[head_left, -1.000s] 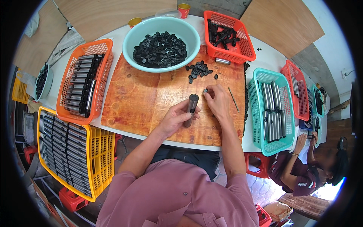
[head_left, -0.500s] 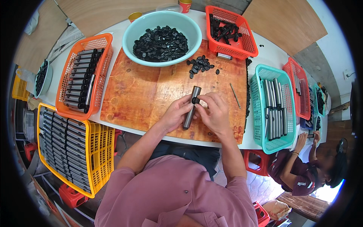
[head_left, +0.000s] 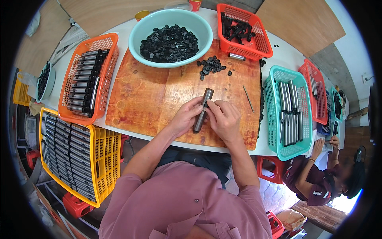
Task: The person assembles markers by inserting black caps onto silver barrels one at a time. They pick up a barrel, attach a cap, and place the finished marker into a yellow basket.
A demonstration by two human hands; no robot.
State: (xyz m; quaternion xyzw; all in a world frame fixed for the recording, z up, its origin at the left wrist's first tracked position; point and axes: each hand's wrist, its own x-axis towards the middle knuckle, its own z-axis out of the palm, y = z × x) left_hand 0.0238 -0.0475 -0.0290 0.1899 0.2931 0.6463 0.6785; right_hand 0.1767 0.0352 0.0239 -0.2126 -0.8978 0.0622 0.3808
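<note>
Holding a dark metal tube in the left hand, with thumb and fingers closed about its left side. Meeting it from the right with the right hand, with thumb and fingertips narrowed together against the tube just beyond its middle. Partly hiding a small black spot there; hard to tell whether anything sits between the right fingertips. Slanting the tube with its far end rightward, over the wooden board, near its front edge and right of centre. Having a thin rod by the board's right edge, loose black oval pieces toward its far edge, and a pale blue basin across that edge. Farther out, having a red basket at the far right corner, a teal basket beyond the right edge and an orange basket beyond the left.
</note>
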